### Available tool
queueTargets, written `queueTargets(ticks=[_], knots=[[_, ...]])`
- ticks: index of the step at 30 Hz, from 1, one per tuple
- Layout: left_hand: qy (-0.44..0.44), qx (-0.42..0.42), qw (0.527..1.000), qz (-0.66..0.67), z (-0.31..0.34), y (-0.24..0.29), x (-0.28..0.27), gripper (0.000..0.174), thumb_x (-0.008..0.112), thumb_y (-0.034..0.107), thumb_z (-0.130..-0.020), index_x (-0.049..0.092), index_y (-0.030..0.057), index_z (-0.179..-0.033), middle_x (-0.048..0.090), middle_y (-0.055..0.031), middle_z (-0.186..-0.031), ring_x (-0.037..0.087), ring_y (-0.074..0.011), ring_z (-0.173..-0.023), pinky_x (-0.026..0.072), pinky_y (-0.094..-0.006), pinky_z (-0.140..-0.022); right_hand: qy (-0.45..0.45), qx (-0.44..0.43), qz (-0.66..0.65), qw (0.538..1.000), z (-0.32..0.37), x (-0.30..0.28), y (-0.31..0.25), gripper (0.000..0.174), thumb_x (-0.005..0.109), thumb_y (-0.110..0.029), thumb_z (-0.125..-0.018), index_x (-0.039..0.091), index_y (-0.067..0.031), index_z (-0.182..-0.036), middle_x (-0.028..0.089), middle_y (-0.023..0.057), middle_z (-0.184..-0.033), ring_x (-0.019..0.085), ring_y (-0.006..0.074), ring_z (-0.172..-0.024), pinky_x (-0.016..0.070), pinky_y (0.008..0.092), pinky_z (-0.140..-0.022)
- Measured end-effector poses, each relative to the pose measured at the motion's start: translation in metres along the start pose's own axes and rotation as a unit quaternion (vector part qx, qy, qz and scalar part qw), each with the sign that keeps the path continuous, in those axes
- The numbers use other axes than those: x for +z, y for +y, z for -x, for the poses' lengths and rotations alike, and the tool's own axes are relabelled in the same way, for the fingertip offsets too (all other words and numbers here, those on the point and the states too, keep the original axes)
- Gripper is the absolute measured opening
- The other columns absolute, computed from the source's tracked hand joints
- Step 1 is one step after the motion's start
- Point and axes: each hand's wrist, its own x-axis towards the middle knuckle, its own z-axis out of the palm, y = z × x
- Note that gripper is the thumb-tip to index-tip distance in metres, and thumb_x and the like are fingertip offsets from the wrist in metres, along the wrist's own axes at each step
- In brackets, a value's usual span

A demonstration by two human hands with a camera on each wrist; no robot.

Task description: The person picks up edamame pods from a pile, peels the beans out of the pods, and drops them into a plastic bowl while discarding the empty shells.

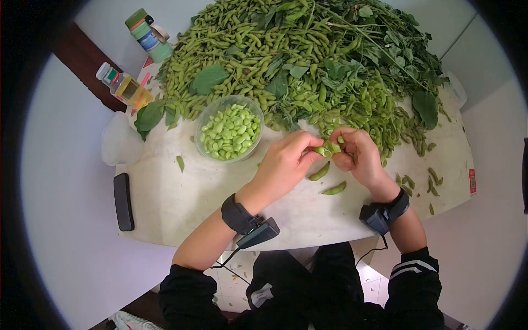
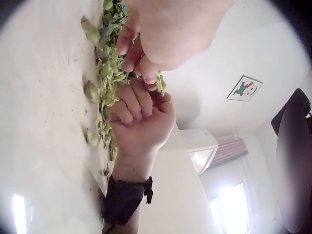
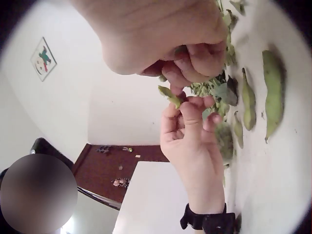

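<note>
White tabletop (image 1: 181,203), pale wall (image 3: 117,107), left hand (image 1: 283,162) and right hand (image 1: 360,157) in pinching grip on one pod (image 1: 327,148)

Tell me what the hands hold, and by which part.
Both hold one pod: the left hand pinches one end with its fingertips, and the right hand pinches the other end.

beyond both grips the heap of pods and leaves (image 1: 286,60) walls off the far half of the table (image 1: 181,212) – no flat way through. the left grip (image 1: 281,164) and right grip (image 1: 360,157) meet on one pod (image 1: 327,148), so there is no gap between them. a bowl of beans (image 1: 228,99) stands just left of the left grip. two loose pods (image 1: 320,171) lie nearer than the grips. open room lies near-left, towards the phone (image 1: 123,201) – scattered pods (image 1: 432,181) dot the right.
</note>
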Motion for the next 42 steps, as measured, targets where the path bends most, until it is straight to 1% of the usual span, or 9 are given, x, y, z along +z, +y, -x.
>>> queueTargets(ticks=[2,4,7,14,16,23,26,31,42], knots=[[-0.002,-0.002,1.000,-0.002,0.000,0.000,0.000,0.015,0.060,0.001,-0.072,0.052,0.0008,-0.085,0.056,-0.0096,-0.078,0.056,-0.0237,-0.066,0.0441,-0.0303,-0.057,-0.012,0.011,-0.030,0.999,-0.001,-0.003,0.000,0.025,0.032,-0.024,-0.082,0.047,-0.0040,-0.076,0.031,-0.0033,-0.048,0.024,0.0058,-0.041,0.0171,0.0224,-0.039],[-0.008,0.002,1.000,-0.026,0.000,-0.001,-0.001,0.016,0.063,-0.001,-0.071,0.055,-0.0008,-0.085,0.060,-0.0084,-0.081,0.059,-0.0145,-0.067,0.0472,-0.0236,-0.055,-0.062,0.009,-0.053,0.997,-0.002,-0.005,0.001,0.026,0.031,-0.026,-0.082,0.046,-0.0052,-0.076,0.030,-0.0037,-0.048,0.023,0.0058,-0.041,0.0165,0.0226,-0.039],[-0.008,-0.012,1.000,-0.006,-0.001,0.002,0.000,0.015,0.062,0.005,-0.073,0.053,0.0012,-0.085,0.056,-0.0088,-0.077,0.056,-0.0215,-0.064,0.0448,-0.0290,-0.054,-0.056,0.021,-0.067,0.996,-0.003,-0.005,0.002,0.031,0.034,-0.031,-0.085,0.046,-0.0054,-0.072,0.030,-0.0039,-0.048,0.023,0.0058,-0.041,0.0167,0.0223,-0.039],[-0.007,-0.003,1.000,-0.007,-0.001,0.004,-0.001,0.016,0.062,0.006,-0.073,0.054,0.0014,-0.086,0.056,-0.0088,-0.078,0.056,-0.0211,-0.063,0.0455,-0.0284,-0.053,-0.052,0.006,0.023,0.998,0.000,0.000,-0.002,0.037,0.048,-0.038,-0.086,0.047,-0.0072,-0.064,0.032,-0.0069,-0.049,0.025,0.0033,-0.041,0.0158,0.0205,-0.038],[-0.003,0.000,1.000,-0.010,-0.002,0.004,-0.001,0.016,0.062,0.005,-0.073,0.053,0.0013,-0.086,0.056,-0.0088,-0.078,0.056,-0.0212,-0.063,0.0456,-0.0284,-0.053,-0.070,-0.035,0.128,0.989,0.000,0.001,-0.001,0.032,0.051,-0.033,-0.085,0.049,-0.0075,-0.066,0.034,-0.0078,-0.049,0.026,0.0020,-0.041,0.0160,0.0204,-0.038],[0.005,0.003,1.000,-0.019,-0.001,0.003,-0.002,0.018,0.063,0.006,-0.072,0.054,0.0014,-0.087,0.056,-0.0088,-0.078,0.056,-0.0215,-0.061,0.0461,-0.0275,-0.053,-0.051,0.003,0.110,0.993,0.001,0.005,-0.004,0.027,0.048,-0.029,-0.088,0.048,-0.0087,-0.071,0.030,-0.0087,-0.052,0.021,0.0015,-0.043,0.0131,0.0208,-0.039],[0.006,0.002,1.000,-0.010,-0.001,0.001,-0.001,0.020,0.064,0.008,-0.073,0.055,0.0009,-0.089,0.057,-0.0091,-0.078,0.057,-0.0193,-0.062,0.0458,-0.0265,-0.053,-0.051,0.011,0.075,0.996,-0.001,0.002,-0.003,0.030,0.048,-0.029,-0.088,0.053,-0.0042,-0.071,0.035,-0.0077,-0.050,0.027,0.0018,-0.041,0.0172,0.0205,-0.038],[-0.013,-0.088,0.984,0.156,0.000,-0.007,0.003,0.023,0.065,0.011,-0.076,0.055,0.0013,-0.094,0.059,-0.0052,-0.077,0.051,-0.0063,-0.063,0.0417,-0.0205,-0.052,-0.053,0.009,0.107,0.993,0.002,0.005,-0.005,0.031,0.049,-0.031,-0.087,0.055,-0.0047,-0.073,0.036,-0.0076,-0.051,0.028,0.0019,-0.043,0.0187,0.0201,-0.039],[-0.026,-0.139,0.951,0.275,-0.001,-0.002,0.003,0.024,0.060,0.004,-0.078,0.049,0.0006,-0.099,0.053,-0.0022,-0.085,0.050,-0.0074,-0.079,0.0428,-0.0196,-0.066,-0.049,-0.019,0.148,0.988,0.001,0.003,-0.004,0.031,0.044,-0.031,-0.089,0.050,-0.0057,-0.073,0.036,-0.0069,-0.052,0.029,0.0020,-0.044,0.0210,0.0199,-0.040]])
